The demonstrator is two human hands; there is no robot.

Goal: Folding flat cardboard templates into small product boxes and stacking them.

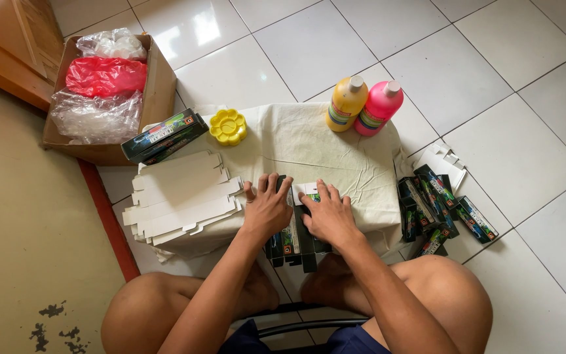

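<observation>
1. The left hand (266, 208) is lying flat, palm down, fingers spread out, pressing on a dark printed carton (291, 241). It's not wrapping round anything, just pushing down on it.
2. The right hand (329, 216) is doing pretty much the same thing right beside it, flat and open, fingertips resting on the carton's white end flap (306, 189). No pinch or curl that I can see.
3. That carton is sitting at the near edge of a low table draped in a cream cloth (309, 144), with its lower end hanging off the edge over the person's knees.
4. A stack of flat white carton blanks (181, 196) is lying on the cloth just left of the left hand.
5. Further back on the cloth, a yellow flower-shaped palette (228, 126) is sitting next to a finished dark box (164, 136), which is leaning at the table's far-left corner.
6. A yellow bottle (346, 103) and a pink bottle (379, 107) are standing upright and touching at the far right of the cloth.
7. A pile of folded dark boxes (437, 208) is lying on the white tiled floor (492, 78) right of the table.
8. A cardboard box (158, 85) with clear and red plastic bags (105, 75) in it is sitting on the floor at far left.
</observation>
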